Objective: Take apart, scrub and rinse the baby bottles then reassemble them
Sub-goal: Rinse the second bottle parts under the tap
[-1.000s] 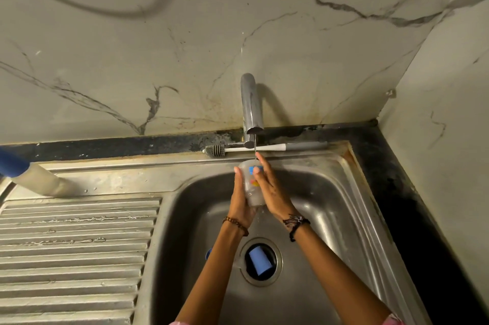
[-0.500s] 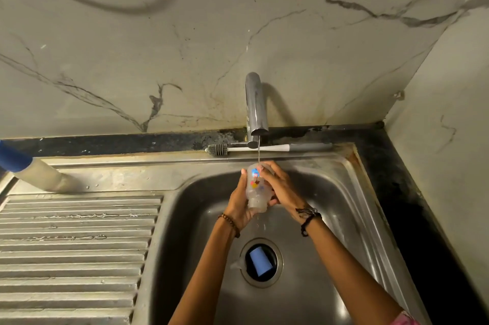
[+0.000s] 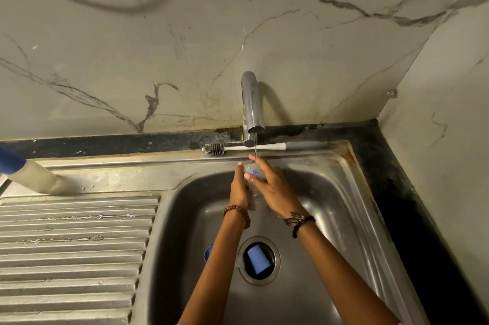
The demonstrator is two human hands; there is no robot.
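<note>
A clear baby bottle body (image 3: pixel 253 187) with a coloured print is held under a thin stream of water from the tap (image 3: pixel 252 105). My left hand (image 3: pixel 239 188) grips its left side and my right hand (image 3: pixel 272 187) wraps over its right side and top. Most of the bottle is hidden between my palms. A blue cap (image 3: pixel 257 261) lies in the drain of the steel sink (image 3: pixel 341 200). Another blue part (image 3: pixel 208 253) peeks out beside my left forearm. A bottle brush (image 3: pixel 262 147) lies on the sink's back ledge behind the tap.
A ribbed steel drainboard (image 3: pixel 74 253) stretches to the left of the basin. A white and blue cylinder (image 3: pixel 29 173) lies at its far left edge. Marble walls close in at the back and right, with a black counter strip (image 3: pixel 391 192) along the right.
My right hand has slid up and over the top of the bottle, covering more of it. The bottle stays under the running water.
</note>
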